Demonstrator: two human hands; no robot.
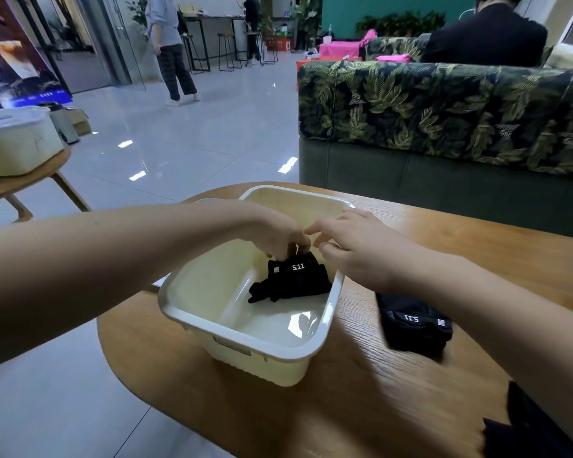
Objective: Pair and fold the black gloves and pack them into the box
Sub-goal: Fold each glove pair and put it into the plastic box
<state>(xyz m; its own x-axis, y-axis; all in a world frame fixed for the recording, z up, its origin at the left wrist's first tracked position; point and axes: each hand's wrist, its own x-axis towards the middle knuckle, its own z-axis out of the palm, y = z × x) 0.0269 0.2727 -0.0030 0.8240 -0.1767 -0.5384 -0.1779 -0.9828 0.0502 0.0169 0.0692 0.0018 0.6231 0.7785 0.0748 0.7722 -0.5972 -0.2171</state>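
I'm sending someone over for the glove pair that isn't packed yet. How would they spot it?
On the wooden table, look just right of the cream plastic box. The folded black glove pair lies flat on the wood there, its white 5.11 label upside down, unlike the pair in the box.

Left hand [280,234] pinched closed; right hand [354,244] loosely spread.

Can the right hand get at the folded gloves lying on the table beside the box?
Probably yes: the folded gloves lie in the open beside the box, just under the right forearm; the right hand looks free.
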